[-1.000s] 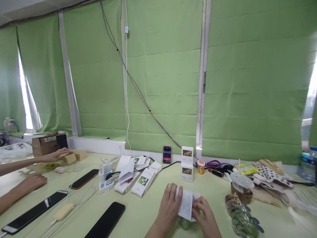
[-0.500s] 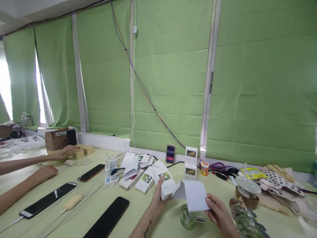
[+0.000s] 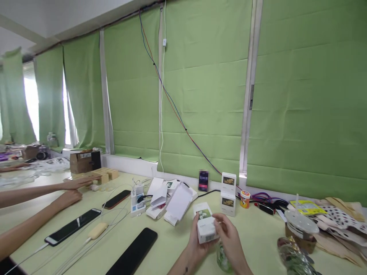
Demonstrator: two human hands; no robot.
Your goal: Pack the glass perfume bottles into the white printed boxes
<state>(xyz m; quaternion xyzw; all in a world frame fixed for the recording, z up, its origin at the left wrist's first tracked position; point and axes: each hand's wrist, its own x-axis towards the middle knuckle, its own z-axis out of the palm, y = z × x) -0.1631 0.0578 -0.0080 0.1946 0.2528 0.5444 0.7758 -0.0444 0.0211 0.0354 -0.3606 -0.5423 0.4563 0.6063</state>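
A small white box (image 3: 207, 229) with a green and white flower picture is in my left hand (image 3: 195, 238), gripped from its left side and from below. My right hand (image 3: 229, 236) has its fingers closed on the right edge of the same box. Beneath the right hand, a green-and-clear glass item (image 3: 222, 258) stands on the table, partly hidden by the hand. To the left of the box lies a pile of flat and folded white cartons (image 3: 180, 202), an unfolded white one on top.
Two stacked white boxes (image 3: 228, 194) stand behind my hands, next to an orange tub (image 3: 244, 199). A black phone (image 3: 133, 250) lies at front left, a lidded cup (image 3: 301, 229) at right. Another person's hands (image 3: 69, 194) work at far left, near wooden blocks (image 3: 107, 175). White cables cross the left side.
The folded white carton has left my right hand; one now lies on the pile at left. My right hand has moved left onto the box. The view has shifted left.
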